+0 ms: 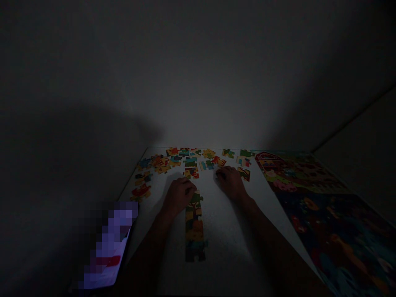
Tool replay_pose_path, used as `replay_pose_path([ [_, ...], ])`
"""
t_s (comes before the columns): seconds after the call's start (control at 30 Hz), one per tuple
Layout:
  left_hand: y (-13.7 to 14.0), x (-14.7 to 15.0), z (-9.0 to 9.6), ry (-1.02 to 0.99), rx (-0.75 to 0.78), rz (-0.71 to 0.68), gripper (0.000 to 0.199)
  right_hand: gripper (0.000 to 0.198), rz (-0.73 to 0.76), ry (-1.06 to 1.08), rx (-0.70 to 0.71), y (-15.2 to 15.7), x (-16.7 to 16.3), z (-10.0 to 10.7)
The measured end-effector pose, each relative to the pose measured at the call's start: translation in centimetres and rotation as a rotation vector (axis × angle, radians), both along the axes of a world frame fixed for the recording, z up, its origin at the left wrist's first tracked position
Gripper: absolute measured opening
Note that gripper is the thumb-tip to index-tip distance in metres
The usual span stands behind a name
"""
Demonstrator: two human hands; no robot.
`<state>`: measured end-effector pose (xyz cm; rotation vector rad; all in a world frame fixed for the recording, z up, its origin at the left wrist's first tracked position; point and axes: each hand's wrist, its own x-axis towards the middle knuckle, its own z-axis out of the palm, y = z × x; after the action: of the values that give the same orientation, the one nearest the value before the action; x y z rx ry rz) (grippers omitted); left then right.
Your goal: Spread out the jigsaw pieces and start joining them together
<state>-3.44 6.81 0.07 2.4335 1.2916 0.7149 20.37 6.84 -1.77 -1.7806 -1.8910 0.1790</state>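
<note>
A narrow strip of joined jigsaw puzzle pieces (194,231) runs lengthwise on the white table (222,231). My left hand (179,194) rests at the strip's far end, fingers bent together by its top edge; whatever they may hold is hidden. To the right of it, my right hand (230,181) is low over the table with its fingers curled in, and what lies under them is too dark to make out. Just beyond the right fingers is a red and yellow puzzle piece (219,161). Another puzzle piece (192,172) lies past my left fingertips.
Several loose puzzle pieces (161,163) spread along the table's far and left sides. A lit phone (114,255), partly pixelated, is at the lower left. Two colourful picture sheets, a farm scene (297,173) and a dark blue one (337,243), cover the right side. A wall (198,82) rises behind.
</note>
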Motion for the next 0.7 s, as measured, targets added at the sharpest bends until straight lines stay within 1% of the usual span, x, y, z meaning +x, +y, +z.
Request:
replay_pose_path([
  [0.13, -0.05, 0.09, 0.11, 0.008, 0.000, -0.010, 0.023, 0.024, -0.016, -0.026, -0.006, 0.06, 0.17, 0.00],
  [0.3, -0.08, 0.18, 0.27, 0.014, 0.003, -0.013, 0.024, 0.024, -0.003, -0.022, 0.019, 0.09, 0.10, -0.21],
  [0.47, -0.07, 0.15, 0.14, 0.020, -0.001, -0.010, 0.023, 0.024, -0.023, -0.028, 0.019, 0.14, 0.14, -0.49],
  [0.7, 0.07, 0.14, 0.00, 0.017, -0.008, -0.009, 0.025, 0.023, -0.007, -0.020, 0.024, 0.15, 0.22, -0.51],
])
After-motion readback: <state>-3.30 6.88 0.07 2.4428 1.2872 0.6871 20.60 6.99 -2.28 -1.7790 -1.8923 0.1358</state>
